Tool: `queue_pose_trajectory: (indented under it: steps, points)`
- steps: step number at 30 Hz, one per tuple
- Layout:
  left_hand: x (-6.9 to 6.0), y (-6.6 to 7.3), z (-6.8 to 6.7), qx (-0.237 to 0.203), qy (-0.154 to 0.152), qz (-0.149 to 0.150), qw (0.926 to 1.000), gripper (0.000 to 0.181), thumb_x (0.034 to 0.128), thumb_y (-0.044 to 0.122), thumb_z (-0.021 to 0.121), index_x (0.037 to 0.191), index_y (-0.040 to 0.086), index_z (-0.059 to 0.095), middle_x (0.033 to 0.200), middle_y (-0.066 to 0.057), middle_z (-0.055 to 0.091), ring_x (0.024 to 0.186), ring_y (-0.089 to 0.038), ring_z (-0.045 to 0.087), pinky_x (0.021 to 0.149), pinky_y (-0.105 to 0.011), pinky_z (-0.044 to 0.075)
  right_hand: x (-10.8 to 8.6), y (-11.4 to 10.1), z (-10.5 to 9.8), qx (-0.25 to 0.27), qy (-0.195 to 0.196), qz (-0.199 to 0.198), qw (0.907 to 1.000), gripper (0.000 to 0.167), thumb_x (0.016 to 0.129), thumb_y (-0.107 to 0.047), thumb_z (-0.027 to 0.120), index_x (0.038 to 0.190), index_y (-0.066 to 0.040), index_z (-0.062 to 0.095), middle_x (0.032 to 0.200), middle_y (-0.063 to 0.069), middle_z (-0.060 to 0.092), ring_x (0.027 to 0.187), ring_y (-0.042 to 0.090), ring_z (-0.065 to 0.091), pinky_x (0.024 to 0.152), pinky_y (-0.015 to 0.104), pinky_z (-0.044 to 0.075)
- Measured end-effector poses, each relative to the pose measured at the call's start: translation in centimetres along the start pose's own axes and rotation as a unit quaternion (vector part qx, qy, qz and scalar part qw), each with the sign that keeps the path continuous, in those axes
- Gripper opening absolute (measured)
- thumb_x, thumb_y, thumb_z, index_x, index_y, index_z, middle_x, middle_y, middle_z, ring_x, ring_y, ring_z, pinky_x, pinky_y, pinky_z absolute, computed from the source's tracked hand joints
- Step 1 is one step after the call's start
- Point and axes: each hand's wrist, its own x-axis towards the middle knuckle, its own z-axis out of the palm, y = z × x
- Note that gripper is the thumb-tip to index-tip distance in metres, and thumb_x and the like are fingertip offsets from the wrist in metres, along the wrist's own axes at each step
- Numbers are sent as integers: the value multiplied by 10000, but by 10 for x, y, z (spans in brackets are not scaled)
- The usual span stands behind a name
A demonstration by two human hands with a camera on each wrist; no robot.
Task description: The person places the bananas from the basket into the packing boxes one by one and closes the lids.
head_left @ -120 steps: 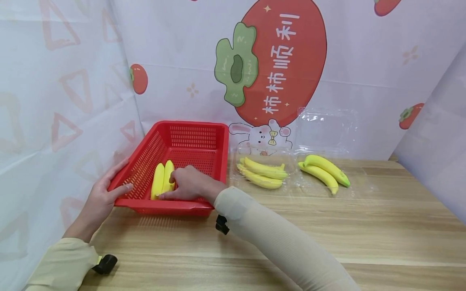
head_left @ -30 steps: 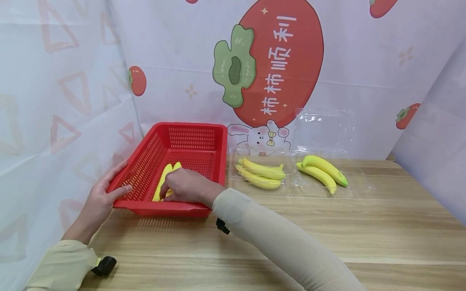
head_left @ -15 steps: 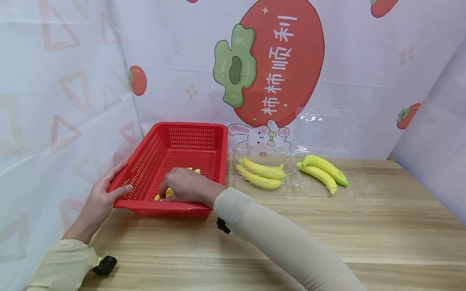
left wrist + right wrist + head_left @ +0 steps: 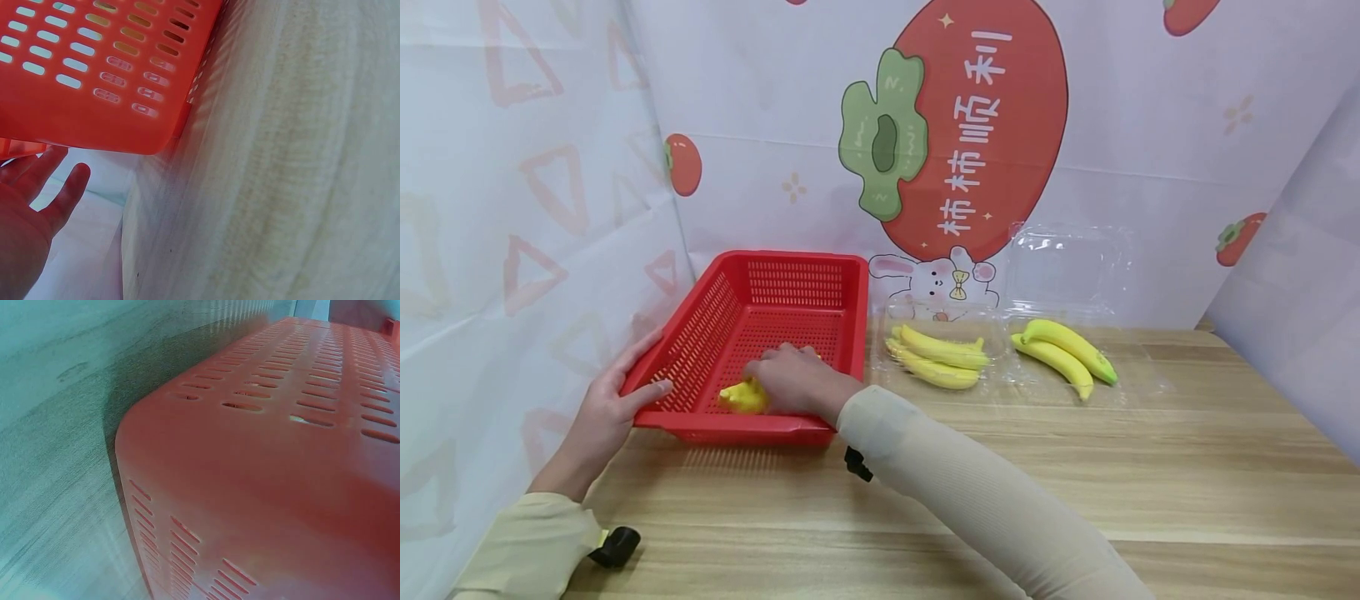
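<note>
A red plastic basket (image 4: 707, 337) with slotted walls stands at the left of the table. My left hand (image 4: 610, 404) grips its near left corner, the thumb over the rim; the left wrist view shows that hand (image 4: 28, 209) beside the basket wall (image 4: 94, 115). Inside the basket, my right hand (image 4: 793, 379) holds yellow bananas (image 4: 745, 397) near the front wall. Their stem ends poke out left of the fingers, and the hand covers most of the rest. In the right wrist view, the basket's outside (image 4: 250, 462) hides the hand.
Right of the basket, a clear plastic box (image 4: 887, 333) holds several bananas (image 4: 940, 358). Beside it, another clear box has its lid (image 4: 1067, 267) raised against the back cloth and two bananas (image 4: 1067, 358) in it. The wooden table (image 4: 1000, 467) extends right; cloth walls stand behind and left.
The bananas under my right hand have turned round, from pointing away to lying with stem ends toward the left. That hand has shifted slightly right. My left hand stays on the basket corner.
</note>
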Motion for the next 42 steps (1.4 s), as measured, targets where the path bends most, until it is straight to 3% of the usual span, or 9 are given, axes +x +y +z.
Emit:
queue_pose_trajectory:
  steps: [3,7,13,20,29,42]
  points:
    - [0,0,0,38,11,-13,10000,718,1051,39,597,1688,209,311,1221,128,597,901,-35,714,715,-193,629,0,1,1,-236,-63,74,9997,489,986,-372,747,1459,-301,644,1414,-58,666,1231,162,530,1112,422,441]
    - [0,0,0,68,25,-22,10000,717,1052,44,599,1688,212,313,1218,131,598,889,-36,716,713,-190,627,-1,1,0,-300,-139,212,9992,400,978,-337,757,1370,-291,697,1211,-78,728,1081,139,572,1011,377,435]
    - [0,1,1,79,22,-48,10000,717,1054,50,596,1690,213,308,1243,122,573,906,-29,708,719,-187,626,-1,2,0,-168,-208,263,9993,312,954,-313,781,1262,-283,742,1069,-101,743,997,113,630,1077,406,460]
    - [0,1,1,313,69,-118,9994,724,1056,75,605,1694,221,296,1254,133,548,918,-16,697,722,-180,625,2,2,-2,-160,-69,39,9998,351,901,-395,830,1230,-286,771,906,-116,695,816,96,621,765,242,503]
    - [0,-2,-1,122,41,-47,9999,710,1058,58,596,1687,238,319,1272,140,545,895,-26,714,711,-181,623,-1,1,-7,589,673,401,9952,671,792,-489,909,1413,-364,688,1114,-141,693,961,86,593,782,261,533]
    - [0,-2,0,123,82,42,9999,703,1052,36,595,1678,233,342,1219,133,589,911,-20,691,728,-167,619,-9,1,-11,1589,1814,393,9697,649,809,-490,903,1409,-345,702,1277,-114,722,1060,80,576,783,181,527]
